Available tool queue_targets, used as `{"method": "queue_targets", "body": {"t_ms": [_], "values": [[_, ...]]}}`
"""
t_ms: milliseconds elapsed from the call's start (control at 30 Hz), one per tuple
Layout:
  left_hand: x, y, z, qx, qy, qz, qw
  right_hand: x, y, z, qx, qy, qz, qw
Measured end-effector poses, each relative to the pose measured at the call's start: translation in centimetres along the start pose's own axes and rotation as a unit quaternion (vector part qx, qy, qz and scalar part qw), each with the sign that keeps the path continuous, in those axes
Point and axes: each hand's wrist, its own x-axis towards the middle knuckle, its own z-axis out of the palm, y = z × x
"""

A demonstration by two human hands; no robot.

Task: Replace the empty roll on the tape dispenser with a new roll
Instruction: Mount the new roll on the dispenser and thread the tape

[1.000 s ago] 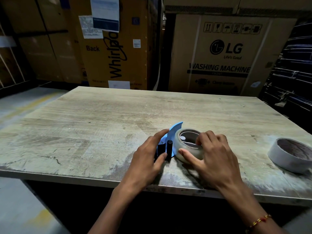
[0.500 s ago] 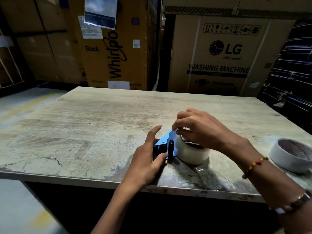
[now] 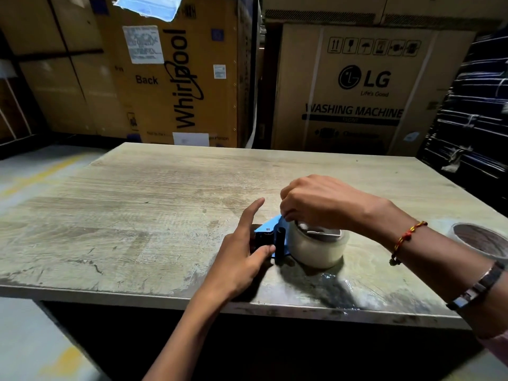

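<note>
Now my right hand is off the side of the full roll, where it cupped the rim a second ago, and hangs bunched above the roll's far-left edge, fingertips pinched together near the blue plate of the tape dispenser. I cannot tell whether they have the loose end of tape or only press at the plate. The roll sits on the dispenser at the near middle of the table, in the same spot as before. My left hand has scarcely moved: it is curled around the dispenser's black end, thumb against the upright black roller, forefinger pointing out straight and free. The other roll lies alone at the table's right edge, well apart from both hands.

I judge the new roll is seated, so the swap itself looks done; what remains is likely to find the tape's end and lead it past the roller.
</note>
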Motion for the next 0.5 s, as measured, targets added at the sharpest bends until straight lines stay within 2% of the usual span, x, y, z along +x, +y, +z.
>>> {"method": "queue_targets", "body": {"t_ms": [333,500], "values": [[0.0,0.3,0.0,0.012,0.007,-0.014,1.000,0.8,-0.9,-0.1,-0.063,-0.012,-0.011,0.998],[-0.2,0.6,-0.1,0.026,0.012,-0.013,0.999,0.2,-1.2,0.2,-0.066,0.012,-0.025,0.997]]}}
